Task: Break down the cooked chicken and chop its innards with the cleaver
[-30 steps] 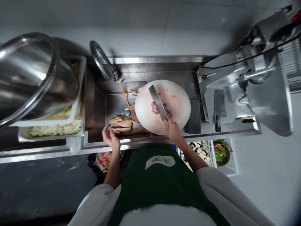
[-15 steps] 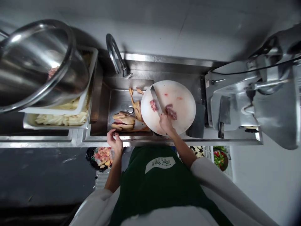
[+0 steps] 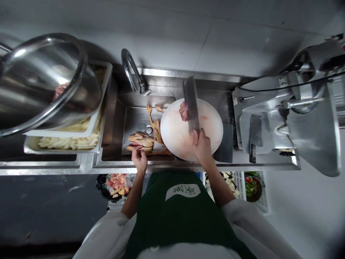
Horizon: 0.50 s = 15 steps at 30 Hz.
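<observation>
My right hand (image 3: 202, 148) grips a cleaver (image 3: 191, 102) over the round white cutting board (image 3: 172, 135). Its blade points away from me and is a little blurred. Left of the blade, close against it, sits a chunk of raw meat (image 3: 183, 110). Red stains mark the board. My left hand (image 3: 139, 161) is at the sink's front edge, fingers bent but apart, nothing visible in them. Its fingertips are next to a plucked whole bird (image 3: 142, 139) in the sink; whether they touch it I cannot tell. A second bird (image 3: 155, 127) lies beside it, partly behind the board.
A curved faucet (image 3: 132, 68) rises behind the steel sink (image 3: 118, 118). At left, a large steel pot (image 3: 88, 97) rests on trays of pale cut food (image 3: 70, 142). On the right, another cleaver (image 3: 255, 133) lies by a slicing machine (image 3: 309, 104). Filled baskets (image 3: 238, 183) stand below.
The cleaver has swung more upright, and its blade has shifted right and away from me. The meat is now gathered left of the blade. My left hand has moved right, nearer the bird.
</observation>
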Available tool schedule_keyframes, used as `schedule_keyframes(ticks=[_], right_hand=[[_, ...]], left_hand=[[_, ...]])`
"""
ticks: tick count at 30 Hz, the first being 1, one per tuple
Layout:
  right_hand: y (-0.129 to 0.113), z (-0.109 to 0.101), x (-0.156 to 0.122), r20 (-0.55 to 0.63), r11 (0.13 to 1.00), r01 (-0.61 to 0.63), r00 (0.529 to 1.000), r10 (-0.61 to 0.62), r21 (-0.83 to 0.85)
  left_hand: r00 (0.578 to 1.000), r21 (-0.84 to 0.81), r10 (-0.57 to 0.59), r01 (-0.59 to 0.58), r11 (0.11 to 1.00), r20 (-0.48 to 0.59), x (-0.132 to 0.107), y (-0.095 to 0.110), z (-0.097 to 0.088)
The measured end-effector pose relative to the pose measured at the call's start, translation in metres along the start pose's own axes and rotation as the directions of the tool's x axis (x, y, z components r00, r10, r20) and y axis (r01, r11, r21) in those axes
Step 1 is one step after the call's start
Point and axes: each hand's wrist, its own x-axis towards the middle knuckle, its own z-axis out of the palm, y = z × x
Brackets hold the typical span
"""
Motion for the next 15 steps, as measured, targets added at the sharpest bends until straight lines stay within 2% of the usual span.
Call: schedule_keyframes(ticks=[2,3,5,7,9,12,15], right_hand=[[-0.003,-0.007,0.001,-0.075,0.999,-0.006,0.997,0.009,0.037],[-0.004,-0.003,0.004,-0.074,0.999,-0.016,0.997,0.018,0.034],[-0.004,0.020,0.014,0.041,0.999,-0.051,0.998,0.052,-0.015],[-0.003,0.052,0.027,0.242,0.993,-0.074,0.966,0.094,-0.090],[0.000,0.079,0.037,0.371,0.990,-0.052,0.924,0.096,-0.129],[0.005,0.094,0.046,0.384,0.993,0.011,0.923,0.036,-0.121],[0.005,0.081,0.041,0.343,0.992,0.058,0.939,-0.015,-0.114]], left_hand=[[1.000,0.007,0.001,-0.001,1.000,-0.008,-0.003,-0.004,-0.005],[1.000,0.008,0.006,-0.006,1.000,-0.014,-0.003,-0.005,-0.007],[0.999,0.018,0.026,-0.025,1.000,-0.023,0.000,-0.001,-0.005],[0.997,0.041,0.067,-0.068,0.997,0.023,0.007,0.011,0.006],[0.983,0.048,0.128,-0.135,0.990,0.134,0.019,0.028,0.029],[0.908,-0.036,0.189,-0.189,0.981,0.375,0.037,0.058,0.083],[0.815,-0.149,0.076,0.013,0.989,0.575,0.048,0.094,0.132]])
